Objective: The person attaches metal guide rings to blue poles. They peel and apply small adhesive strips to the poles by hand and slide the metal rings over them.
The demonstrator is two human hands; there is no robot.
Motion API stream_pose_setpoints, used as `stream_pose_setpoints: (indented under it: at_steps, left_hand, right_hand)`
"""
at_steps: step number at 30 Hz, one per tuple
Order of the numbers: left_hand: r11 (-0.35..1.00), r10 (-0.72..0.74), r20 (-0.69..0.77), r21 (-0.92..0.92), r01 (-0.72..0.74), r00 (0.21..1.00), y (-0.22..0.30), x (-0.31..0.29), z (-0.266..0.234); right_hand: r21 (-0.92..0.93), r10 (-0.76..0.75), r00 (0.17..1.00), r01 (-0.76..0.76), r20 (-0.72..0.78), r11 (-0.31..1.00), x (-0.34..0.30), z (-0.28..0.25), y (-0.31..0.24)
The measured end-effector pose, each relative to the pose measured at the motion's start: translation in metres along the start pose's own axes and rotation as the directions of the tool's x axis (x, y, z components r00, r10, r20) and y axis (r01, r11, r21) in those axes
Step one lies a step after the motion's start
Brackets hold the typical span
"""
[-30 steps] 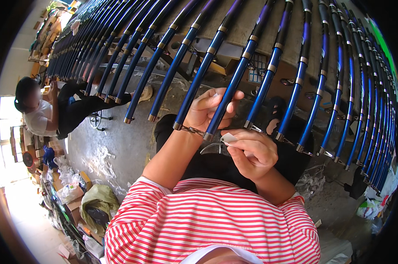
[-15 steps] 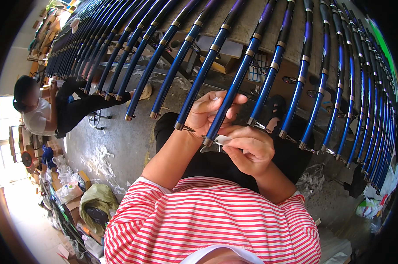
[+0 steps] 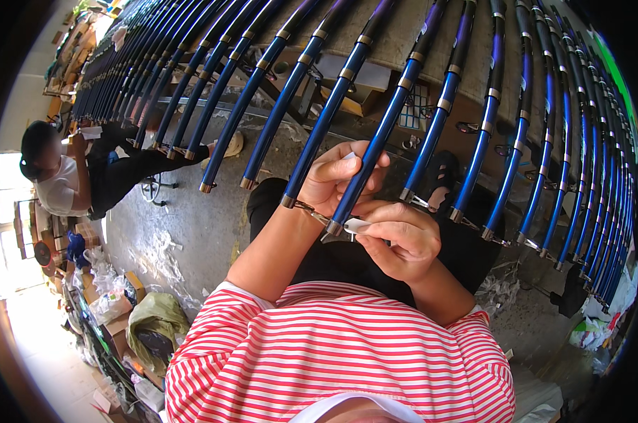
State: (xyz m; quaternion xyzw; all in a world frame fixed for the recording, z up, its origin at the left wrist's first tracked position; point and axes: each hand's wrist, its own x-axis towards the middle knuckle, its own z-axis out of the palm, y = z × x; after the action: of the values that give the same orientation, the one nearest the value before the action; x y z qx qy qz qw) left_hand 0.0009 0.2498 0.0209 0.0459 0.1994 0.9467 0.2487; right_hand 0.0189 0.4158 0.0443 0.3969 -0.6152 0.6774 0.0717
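Note:
A row of dark blue fishing rods lies side by side, their lower ends jutting over the table edge toward me. Around one blue fishing rod (image 3: 379, 144) my left hand (image 3: 326, 185) is closed, thumb on the near left side and fingers curled behind it. Lower down, at that rod's metal-ringed end, my right hand (image 3: 401, 238) pinches a small white piece (image 3: 357, 225) against or beside the rod; its exact kind I cannot make out. The neighbouring rod (image 3: 312, 158) on the left passes in front of my left wrist, with a small metal clip at its end.
More rods (image 3: 432, 141) flank both sides closely, several with small metal clips hanging at their ends. Under the table (image 3: 396, 42) stands an open cardboard box (image 3: 357, 101). At the far left a seated person (image 3: 65, 173) works at the rods. Bags and boxes (image 3: 153, 324) crowd the lower left.
My left fingers have shifted slightly along the rod; my right hand has barely moved. At the far left, a white piece now shows by the other person's hand.

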Motion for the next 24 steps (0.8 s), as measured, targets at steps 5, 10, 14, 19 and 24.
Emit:
stream_pose_setpoints:
  at_steps: [5, 10, 14, 19, 24]
  left_hand:
    - [0.999, -0.033, 0.003, 0.040, 0.033, 0.999, 0.002, 0.002, 0.002]
    - [0.997, -0.042, 0.026, 0.063, 0.041, 0.999, 0.003, 0.002, 0.006]
    - [0.996, -0.080, 0.007, 0.033, 0.079, 0.997, 0.005, 0.004, 0.011]
    - [0.995, -0.033, 0.029, 0.100, 0.030, 0.999, 0.004, 0.007, 0.015]
    - [0.988, -0.027, 0.042, 0.153, 0.020, 0.999, 0.003, 0.009, 0.015]
  right_hand:
    - [-0.002, -0.032, 0.999, 0.032, -0.015, 0.999, 0.000, -0.001, 0.003]
    - [0.004, -0.036, 0.999, 0.037, -0.013, 0.999, 0.001, 0.000, 0.002]
    - [0.015, -0.047, 0.999, 0.047, -0.022, 0.999, 0.000, 0.000, 0.003]
    - [0.023, -0.040, 0.999, 0.040, -0.027, 0.999, -0.003, 0.001, 0.004]
    - [0.012, -0.052, 0.998, 0.053, -0.027, 0.999, -0.002, 0.001, 0.005]
